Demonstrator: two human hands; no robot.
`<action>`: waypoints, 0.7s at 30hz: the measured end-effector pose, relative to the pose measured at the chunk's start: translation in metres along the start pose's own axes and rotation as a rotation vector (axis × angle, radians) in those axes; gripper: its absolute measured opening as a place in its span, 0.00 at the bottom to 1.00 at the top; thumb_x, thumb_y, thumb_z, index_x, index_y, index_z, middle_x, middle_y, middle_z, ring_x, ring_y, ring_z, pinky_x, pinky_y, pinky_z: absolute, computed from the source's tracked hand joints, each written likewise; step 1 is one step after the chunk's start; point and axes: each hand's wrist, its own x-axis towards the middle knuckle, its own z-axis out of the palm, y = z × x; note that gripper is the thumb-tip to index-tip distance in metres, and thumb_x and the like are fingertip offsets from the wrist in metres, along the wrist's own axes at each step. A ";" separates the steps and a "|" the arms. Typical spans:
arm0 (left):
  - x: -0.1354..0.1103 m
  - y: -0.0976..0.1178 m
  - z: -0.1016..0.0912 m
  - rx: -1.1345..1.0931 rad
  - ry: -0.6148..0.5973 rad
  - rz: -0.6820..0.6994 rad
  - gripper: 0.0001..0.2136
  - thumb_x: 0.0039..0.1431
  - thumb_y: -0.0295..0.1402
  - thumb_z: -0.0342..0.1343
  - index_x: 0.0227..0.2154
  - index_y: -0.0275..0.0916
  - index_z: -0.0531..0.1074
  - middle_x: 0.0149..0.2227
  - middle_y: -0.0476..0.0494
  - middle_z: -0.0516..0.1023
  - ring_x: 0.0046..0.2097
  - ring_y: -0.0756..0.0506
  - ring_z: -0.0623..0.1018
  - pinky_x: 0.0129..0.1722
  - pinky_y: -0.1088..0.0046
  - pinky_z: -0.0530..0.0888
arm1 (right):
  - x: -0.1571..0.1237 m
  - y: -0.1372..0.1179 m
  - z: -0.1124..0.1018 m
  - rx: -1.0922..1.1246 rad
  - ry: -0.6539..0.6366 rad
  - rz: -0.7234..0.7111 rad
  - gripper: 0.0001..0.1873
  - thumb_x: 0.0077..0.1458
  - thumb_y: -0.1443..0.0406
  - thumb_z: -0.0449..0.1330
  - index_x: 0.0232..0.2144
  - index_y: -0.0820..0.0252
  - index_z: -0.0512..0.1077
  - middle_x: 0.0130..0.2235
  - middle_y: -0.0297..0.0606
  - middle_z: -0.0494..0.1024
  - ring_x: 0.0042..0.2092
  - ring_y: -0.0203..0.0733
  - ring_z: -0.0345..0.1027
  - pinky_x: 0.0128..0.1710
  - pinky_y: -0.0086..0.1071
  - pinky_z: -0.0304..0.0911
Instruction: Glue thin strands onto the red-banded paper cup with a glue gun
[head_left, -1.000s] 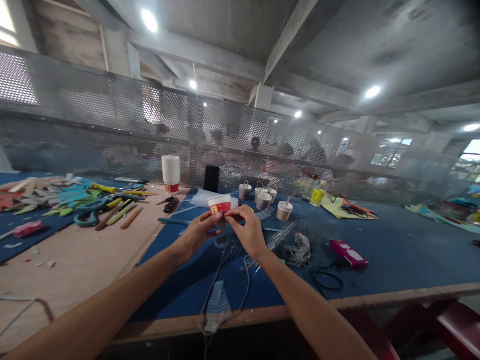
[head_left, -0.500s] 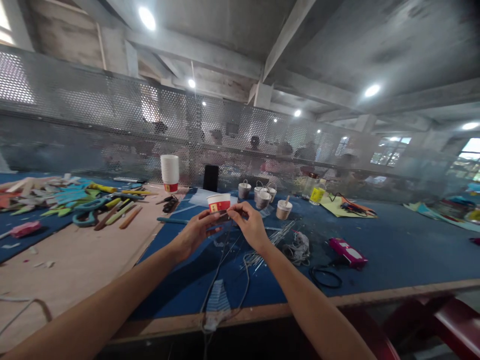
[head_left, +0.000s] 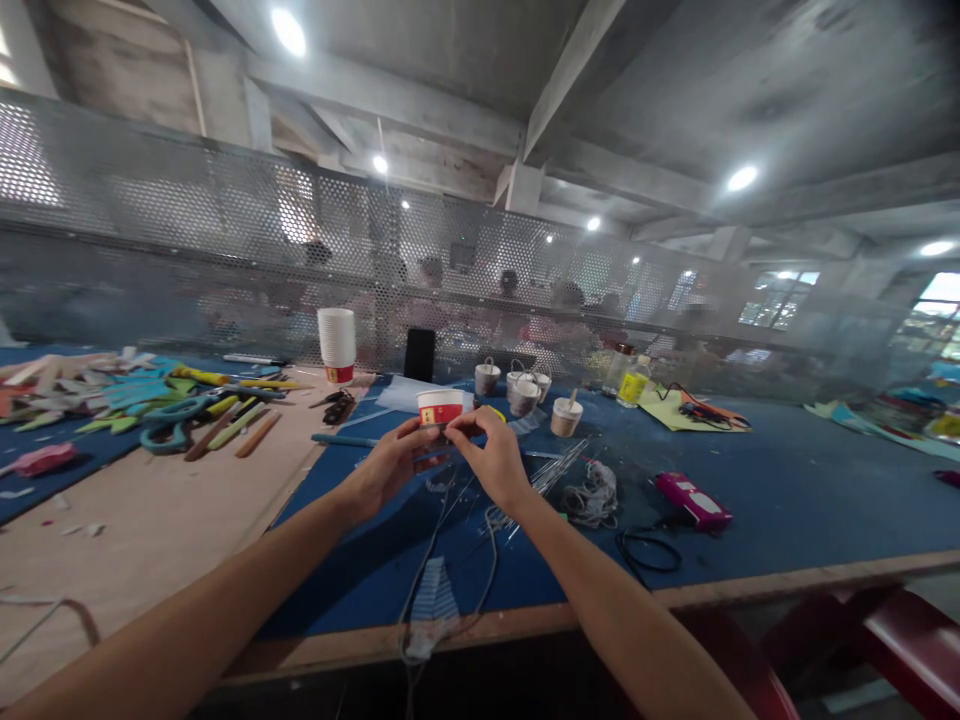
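Note:
A white paper cup with a red and yellow band [head_left: 441, 408] is held at its lower part by the curled fingers of my left hand [head_left: 390, 466]. My right hand [head_left: 491, 455] is closed in a pinch at the cup's lower edge, apparently on a grey cord [head_left: 433, 540] that hangs below the hands. The fingers hide the cup's bottom and the exact pinch point. Below them, the cord runs over a striped, pale blue piece [head_left: 435, 600] at the table edge.
Thin metal wires [head_left: 555, 470], a bundle of grey cord [head_left: 596, 495] and a magenta device [head_left: 694, 500] lie to the right. Behind are small grey cups [head_left: 523, 397] and a black phone [head_left: 420, 354]. Stacked paper cups [head_left: 337, 342] and blue-handled scissors [head_left: 166, 428] are left.
My right fingertips have shifted slightly left along the cup's lower edge. The cup has moved a little to the right, and the view has turned slightly.

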 end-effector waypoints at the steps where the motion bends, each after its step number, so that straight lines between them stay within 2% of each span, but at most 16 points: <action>1: -0.001 0.000 0.001 0.003 -0.013 0.002 0.15 0.58 0.35 0.68 0.48 0.40 0.81 0.54 0.38 0.83 0.52 0.40 0.80 0.50 0.65 0.77 | 0.000 0.000 0.000 -0.015 0.004 -0.013 0.08 0.63 0.60 0.63 0.34 0.57 0.77 0.36 0.36 0.78 0.38 0.39 0.73 0.43 0.32 0.70; 4: -0.002 0.002 0.003 0.015 -0.029 0.020 0.17 0.56 0.36 0.70 0.49 0.40 0.82 0.54 0.38 0.83 0.54 0.39 0.80 0.51 0.64 0.77 | 0.000 0.000 0.000 -0.041 0.017 -0.027 0.07 0.64 0.61 0.62 0.34 0.57 0.77 0.36 0.36 0.78 0.38 0.39 0.73 0.43 0.32 0.70; 8: -0.001 0.000 0.004 0.069 0.008 0.035 0.20 0.51 0.36 0.74 0.48 0.40 0.82 0.53 0.37 0.83 0.54 0.38 0.80 0.52 0.63 0.76 | 0.000 0.001 0.000 -0.043 0.026 -0.025 0.07 0.63 0.62 0.63 0.34 0.57 0.76 0.35 0.36 0.78 0.37 0.40 0.74 0.42 0.33 0.70; 15: 0.002 -0.003 -0.002 0.074 0.015 0.020 0.18 0.54 0.36 0.72 0.48 0.40 0.82 0.54 0.37 0.83 0.52 0.40 0.81 0.51 0.64 0.76 | -0.001 0.004 0.003 -0.059 0.005 -0.001 0.03 0.62 0.64 0.63 0.35 0.57 0.76 0.36 0.36 0.79 0.38 0.40 0.74 0.44 0.33 0.70; 21: 0.004 -0.003 -0.003 0.040 0.051 0.023 0.17 0.53 0.35 0.72 0.46 0.39 0.82 0.52 0.36 0.84 0.50 0.40 0.82 0.48 0.65 0.77 | -0.002 0.003 0.003 -0.068 -0.013 0.029 0.03 0.62 0.63 0.63 0.37 0.56 0.76 0.37 0.37 0.81 0.39 0.40 0.74 0.44 0.33 0.69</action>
